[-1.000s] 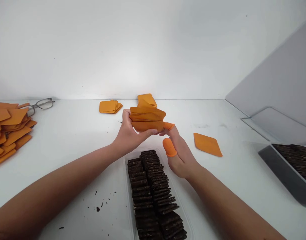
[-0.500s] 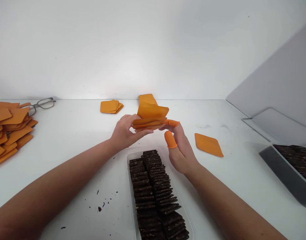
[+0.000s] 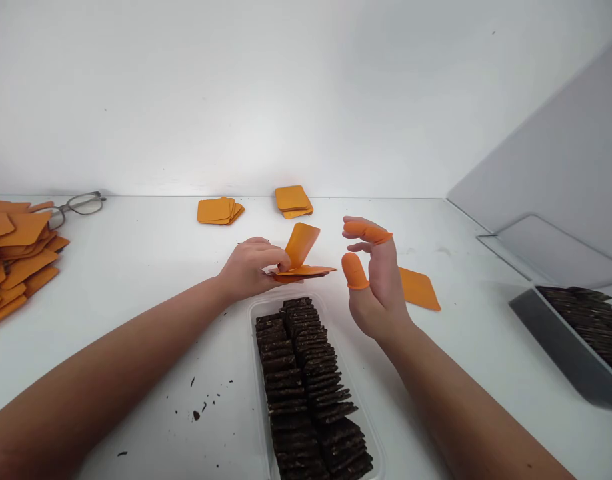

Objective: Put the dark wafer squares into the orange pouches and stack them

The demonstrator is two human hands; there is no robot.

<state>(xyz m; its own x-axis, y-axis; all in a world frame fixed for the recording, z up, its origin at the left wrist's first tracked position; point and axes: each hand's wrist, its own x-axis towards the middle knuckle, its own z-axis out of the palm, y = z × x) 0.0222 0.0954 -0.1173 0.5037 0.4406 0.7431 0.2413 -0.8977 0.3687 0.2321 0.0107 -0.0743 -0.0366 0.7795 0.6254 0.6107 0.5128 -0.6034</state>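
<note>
Pinching some orange pieces (image 3: 311, 271) at one end, the left hand (image 3: 250, 267) seems to grip there so their right ends are free; one piece (image 3: 303, 244) tilts up. Just beside, touching nothing, the right hand (image 3: 381, 283) has thumb and forefinger wide apart in orange finger covers (image 3: 355, 271), perhaps worn for grip. Nearer, a clear tub (image 3: 253, 340) holds dark squares (image 3: 286, 380) in two rows, probably to save room. Crumbs (image 3: 196, 415) dot the white table (image 3: 136, 257); glasses (image 3: 86, 203) lie by an orange heap (image 3: 23, 257), and a white wall (image 3: 286, 100) rises behind.
</note>
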